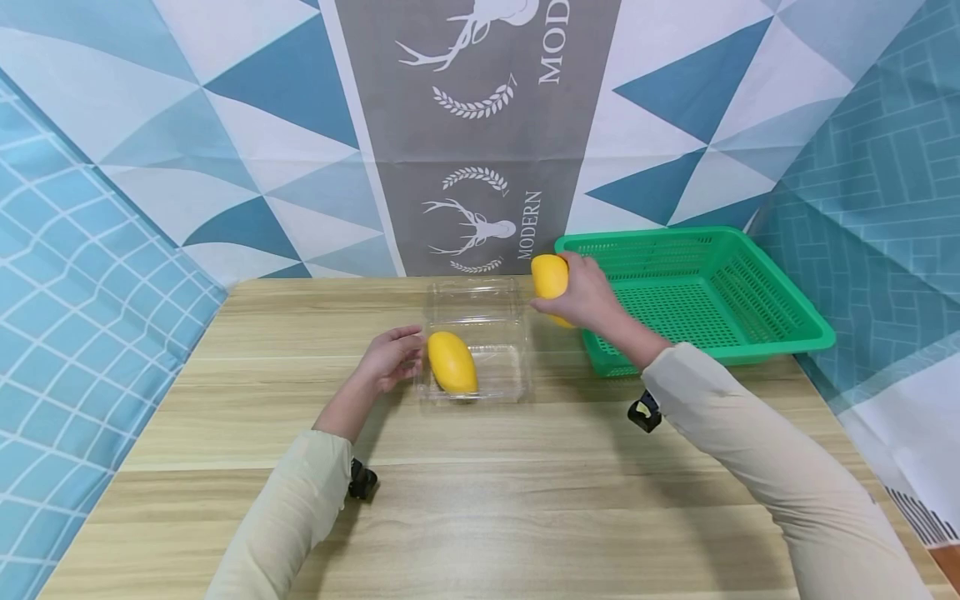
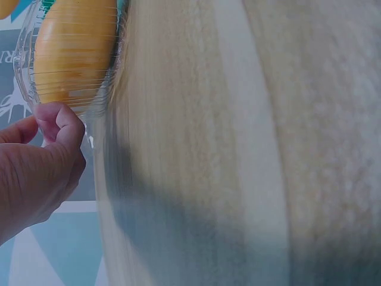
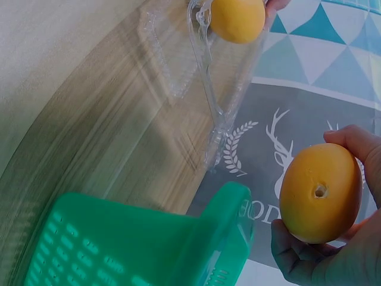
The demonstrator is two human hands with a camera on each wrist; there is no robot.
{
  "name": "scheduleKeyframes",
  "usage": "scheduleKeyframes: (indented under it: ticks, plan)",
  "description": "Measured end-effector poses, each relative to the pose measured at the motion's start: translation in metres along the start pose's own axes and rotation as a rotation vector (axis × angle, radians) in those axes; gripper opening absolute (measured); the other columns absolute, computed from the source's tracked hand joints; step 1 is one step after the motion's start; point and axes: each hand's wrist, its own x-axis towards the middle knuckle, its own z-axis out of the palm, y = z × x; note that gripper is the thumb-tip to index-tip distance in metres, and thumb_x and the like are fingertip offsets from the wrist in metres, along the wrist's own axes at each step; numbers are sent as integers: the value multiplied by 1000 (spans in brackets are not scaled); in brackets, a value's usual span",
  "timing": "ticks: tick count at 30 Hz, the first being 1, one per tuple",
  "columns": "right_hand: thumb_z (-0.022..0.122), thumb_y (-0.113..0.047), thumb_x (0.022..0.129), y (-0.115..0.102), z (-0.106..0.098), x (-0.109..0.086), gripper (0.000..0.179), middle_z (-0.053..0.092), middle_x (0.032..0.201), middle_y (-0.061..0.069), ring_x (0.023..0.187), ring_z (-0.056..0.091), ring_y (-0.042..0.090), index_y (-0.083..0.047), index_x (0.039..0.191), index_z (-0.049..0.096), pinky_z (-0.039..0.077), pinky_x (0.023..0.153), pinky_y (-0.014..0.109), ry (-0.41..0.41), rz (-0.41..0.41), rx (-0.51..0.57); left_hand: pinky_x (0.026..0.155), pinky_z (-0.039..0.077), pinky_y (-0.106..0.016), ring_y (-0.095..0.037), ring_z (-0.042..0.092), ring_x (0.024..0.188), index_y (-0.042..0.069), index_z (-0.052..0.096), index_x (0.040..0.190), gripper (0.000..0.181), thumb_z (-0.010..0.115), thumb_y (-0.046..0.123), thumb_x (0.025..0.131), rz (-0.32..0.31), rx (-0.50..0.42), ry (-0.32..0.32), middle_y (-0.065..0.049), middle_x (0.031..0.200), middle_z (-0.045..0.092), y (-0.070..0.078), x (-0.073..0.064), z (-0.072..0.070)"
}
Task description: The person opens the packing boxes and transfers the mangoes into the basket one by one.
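My right hand (image 1: 588, 293) grips a yellow mango (image 1: 550, 277) in the air, between the clear plastic box and the green basket. In the right wrist view the stem end of this mango (image 3: 321, 193) shows a small pit, with thumb and fingers round its sides. A second mango (image 1: 452, 362) lies tilted in the left half of the open clear plastic box (image 1: 501, 372). At the box's left side, my left hand (image 1: 392, 358) holds the edge with curled fingers. The left wrist view shows its fingertips (image 2: 56, 113) at the clear rim, with the mango behind the ribbed plastic.
A green perforated basket (image 1: 712, 350) stands at the back right of the wooden table (image 1: 480, 517), close to the box. The box's raised lid (image 1: 474, 300) leans toward the patterned backdrop (image 1: 487, 150). Blue-patterned sheets (image 1: 82, 275) border both sides.
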Motion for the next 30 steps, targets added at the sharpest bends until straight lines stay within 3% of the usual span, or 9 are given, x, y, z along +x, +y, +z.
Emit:
scheduleKeyframes:
  ticks: [30]
  plan:
    - [71,-39,76,22,-14,2,88,40,126,22,104,45,33,-2,143,27,51,82,46,27,79,-20,59,49,-16,-7,53,69,3,32,142,52,51,10,94,-7,10,-1,2,82,54,0,-1,0]
